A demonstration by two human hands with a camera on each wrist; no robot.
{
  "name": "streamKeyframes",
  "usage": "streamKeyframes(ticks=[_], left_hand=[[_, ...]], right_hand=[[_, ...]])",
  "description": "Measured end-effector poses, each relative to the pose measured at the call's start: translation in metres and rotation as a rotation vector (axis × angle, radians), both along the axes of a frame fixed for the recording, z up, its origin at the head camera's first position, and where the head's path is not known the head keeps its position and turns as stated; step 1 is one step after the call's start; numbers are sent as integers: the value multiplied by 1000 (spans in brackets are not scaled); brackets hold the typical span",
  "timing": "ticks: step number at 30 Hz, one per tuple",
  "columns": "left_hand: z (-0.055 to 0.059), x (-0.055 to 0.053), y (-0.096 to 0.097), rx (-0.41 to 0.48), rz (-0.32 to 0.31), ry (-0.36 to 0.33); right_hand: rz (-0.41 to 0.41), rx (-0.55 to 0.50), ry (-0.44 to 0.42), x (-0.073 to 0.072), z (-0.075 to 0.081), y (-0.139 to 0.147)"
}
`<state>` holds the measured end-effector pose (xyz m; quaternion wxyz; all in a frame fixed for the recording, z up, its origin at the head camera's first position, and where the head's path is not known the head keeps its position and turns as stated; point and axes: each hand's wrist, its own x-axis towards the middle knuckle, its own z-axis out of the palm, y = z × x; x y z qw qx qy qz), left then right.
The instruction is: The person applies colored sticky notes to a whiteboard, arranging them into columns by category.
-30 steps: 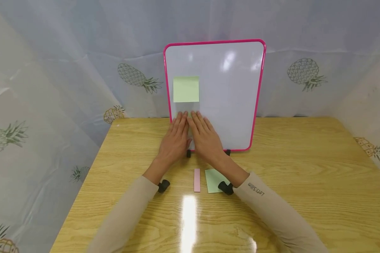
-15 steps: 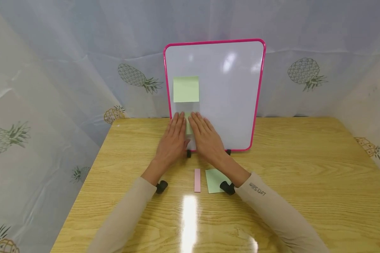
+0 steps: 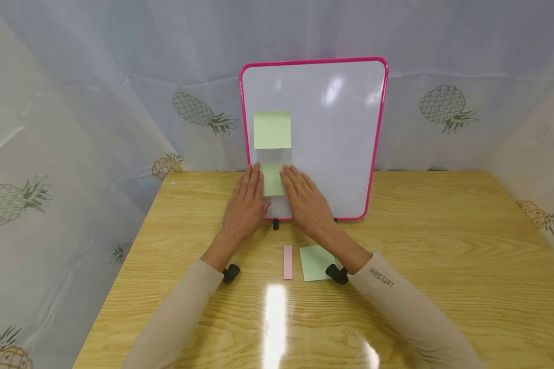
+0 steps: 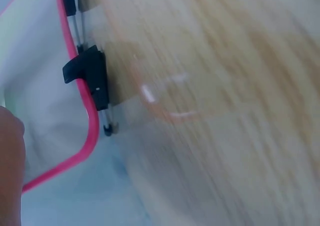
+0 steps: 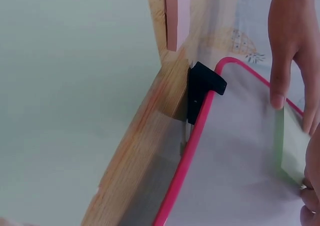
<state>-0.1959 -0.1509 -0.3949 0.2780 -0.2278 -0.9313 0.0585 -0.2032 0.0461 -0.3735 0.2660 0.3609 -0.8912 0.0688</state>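
Observation:
A whiteboard (image 3: 337, 138) with a pink rim leans upright on black stand clips (image 4: 95, 75). Two pale green sticky notes are on its left half, the upper sticky note (image 3: 272, 130) above the lower sticky note (image 3: 272, 180). My left hand (image 3: 244, 205) lies with straight fingers along the lower note's left edge. On that note's right edge rest the straight fingers of my right hand (image 3: 307, 202). In the right wrist view the lower note's bottom edge stands a little off the board, between both hands.
On the wooden table (image 3: 420, 246), in front of the board, lie a pink sticky-note pad (image 3: 288, 262) and a green sticky-note pad (image 3: 314, 262). Black wrist mounts (image 3: 231, 273) stick out from both sleeves. A pineapple-print curtain (image 3: 120, 102) hangs behind.
My hands have slid apart over the lower note, the left one to the left and the right one slightly right. More of the note now shows between them.

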Motion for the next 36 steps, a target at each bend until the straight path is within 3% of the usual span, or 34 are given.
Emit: streamKeyframes(ticks=[19,25,36], left_hand=[[-4,3,-1,27,-25,-3],[-2,2,9,-10,-35,-24],[0,0,12,-51,-19,5]], right_hand=[[19,28,15,5,-10,6],[51,11,22,5,-11,-1],[61,-37,18,-2,-4,-4]])
